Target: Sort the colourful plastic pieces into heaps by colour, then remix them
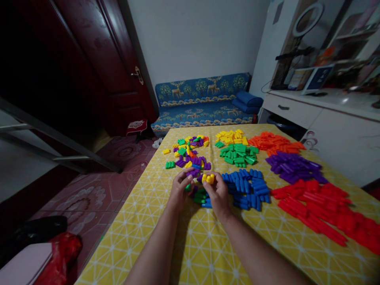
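Observation:
My left hand [180, 189] is closed, its fingertips pinching a small green block [187, 187]. My right hand [217, 192] is closed around a yellow block [208, 178] held between thumb and fingers. Both hands meet just above the yellow patterned tablecloth [202, 241]. Under them lie a few green and blue blocks [202, 197]. A mixed, unsorted heap of blocks [190, 154] sits just beyond my hands. To the right lies the blue pile [247, 188].
Sorted piles cover the table: yellow [231, 137], green [240, 154], orange [274, 143], purple [293, 166] and red [323, 209]. A blue sofa [204, 103] stands behind the table, a dark door [118, 67] at left, white cabinets [326, 118] at right.

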Action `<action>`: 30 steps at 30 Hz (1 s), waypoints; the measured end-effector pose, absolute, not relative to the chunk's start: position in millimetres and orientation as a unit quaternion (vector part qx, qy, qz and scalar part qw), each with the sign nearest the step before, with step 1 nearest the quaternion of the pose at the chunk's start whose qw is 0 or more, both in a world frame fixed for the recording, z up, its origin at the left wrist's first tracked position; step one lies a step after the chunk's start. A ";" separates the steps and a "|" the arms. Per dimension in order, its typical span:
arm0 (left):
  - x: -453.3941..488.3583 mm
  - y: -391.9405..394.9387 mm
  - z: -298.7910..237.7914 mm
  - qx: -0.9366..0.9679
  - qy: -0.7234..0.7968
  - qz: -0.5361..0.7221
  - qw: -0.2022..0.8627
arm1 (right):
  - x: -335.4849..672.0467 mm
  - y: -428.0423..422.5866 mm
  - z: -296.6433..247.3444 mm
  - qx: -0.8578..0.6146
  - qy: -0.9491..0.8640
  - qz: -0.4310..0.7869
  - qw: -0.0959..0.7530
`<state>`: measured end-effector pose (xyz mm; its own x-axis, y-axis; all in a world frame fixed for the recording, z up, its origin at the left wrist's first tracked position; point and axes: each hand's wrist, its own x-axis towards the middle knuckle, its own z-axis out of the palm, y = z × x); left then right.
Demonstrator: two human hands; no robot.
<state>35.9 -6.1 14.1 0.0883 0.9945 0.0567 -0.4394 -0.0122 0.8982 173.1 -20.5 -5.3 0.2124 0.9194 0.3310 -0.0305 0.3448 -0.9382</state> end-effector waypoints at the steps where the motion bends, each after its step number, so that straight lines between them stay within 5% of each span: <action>1: 34.2 -7.3 14.3 0.412 0.327 0.567 0.634 | 173.8 -21.3 -4.0 -0.439 -0.498 0.372 0.649; 6: 31.1 -19.0 19.7 0.485 0.229 0.324 0.779 | 179.3 -18.7 0.8 -0.456 -0.442 0.361 0.683; 10: 40.1 -27.8 23.7 0.550 0.213 0.133 0.797 | 188.7 -11.5 3.9 -0.450 -0.417 0.346 0.710; 21: 61.0 -7.7 -4.6 0.551 0.454 0.460 0.527 | 216.2 -1.9 15.4 -0.475 -0.395 0.334 0.712; 30: 62.0 -6.9 -5.7 0.566 0.483 0.483 0.462 | 275.7 87.5 31.5 -0.582 -0.514 0.356 0.520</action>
